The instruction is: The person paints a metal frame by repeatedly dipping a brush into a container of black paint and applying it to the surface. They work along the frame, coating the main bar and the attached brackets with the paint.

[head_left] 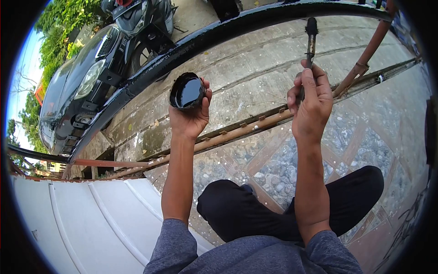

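A small round cup of glossy black liquid (188,92) rests in my left hand (194,116), whose fingers curl round its right side and base. My right hand (313,98) is closed on the handle of a paintbrush (311,42) held upright, its bristles dark and coated. Above both hands runs a curved metal rail (191,42), black and shiny along much of its length. The brush tip is close below the rail, and I cannot tell whether they touch. Between the cup and the brush there is a wide gap.
Past the rail are a parked black car (75,86) and a motorcycle (142,23). A brown metal bar (255,125) crosses low behind my hands, and a brown post (372,45) rises at the right. White ribbed panels (77,214) lie at the lower left, beside patterned paving (278,157).
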A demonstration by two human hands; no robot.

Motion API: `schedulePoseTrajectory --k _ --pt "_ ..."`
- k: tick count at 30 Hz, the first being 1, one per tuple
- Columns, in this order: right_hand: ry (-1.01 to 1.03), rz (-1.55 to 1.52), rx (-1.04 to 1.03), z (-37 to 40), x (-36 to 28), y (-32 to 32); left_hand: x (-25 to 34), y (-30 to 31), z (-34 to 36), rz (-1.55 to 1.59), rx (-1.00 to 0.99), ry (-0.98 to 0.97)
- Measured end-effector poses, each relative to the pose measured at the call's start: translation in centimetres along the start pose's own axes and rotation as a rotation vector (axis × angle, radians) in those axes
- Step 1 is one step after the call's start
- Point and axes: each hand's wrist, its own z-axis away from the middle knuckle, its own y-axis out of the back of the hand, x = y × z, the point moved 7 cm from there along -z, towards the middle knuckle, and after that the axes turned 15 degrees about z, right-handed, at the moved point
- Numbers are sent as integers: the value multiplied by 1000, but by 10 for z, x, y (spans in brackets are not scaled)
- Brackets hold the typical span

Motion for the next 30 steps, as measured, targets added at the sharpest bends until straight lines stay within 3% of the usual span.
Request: schedulePoseTrajectory --k 4,7,11,12,14,16,20,21,23,24,27,29,30 --pt "-115 15 -291 48 15 -64 7 0 11 -11 1 -41" --pt "-26 365 -566 82 11 -81 26 6 20 -76 9 -128" --pt "429 655 -601 77 -27 -83 43 6 44 -107 -24 -193" --pt "330 686 -605 72 -39 -83 47 5 50 -109 -39 -195" --pt "500 818 -594 62 -77 -96 54 4 58 -120 -57 -193" --pt "562 1040 -751 59 -112 -127 60 0 69 -136 -70 -221" --pt "1030 1246 -863 59 -130 -205 70 -6 82 -155 -86 -252" --pt "1024 1413 -1045 67 -139 -228 73 -7 84 -155 -89 -260" --pt "799 1785 -1164 62 -145 -249 77 -9 86 -157 -99 -263" --pt "580 1974 -1086 48 -142 -249 79 -10 87 -158 -100 -257" --pt "830 2068 -774 60 -161 -244 85 -11 91 -151 -106 -245" --pt "676 2087 -856 52 -168 -260 87 -11 93 -133 -138 -237" --pt "715 2047 -947 54 -167 -271 89 -12 93 -130 -153 -232"
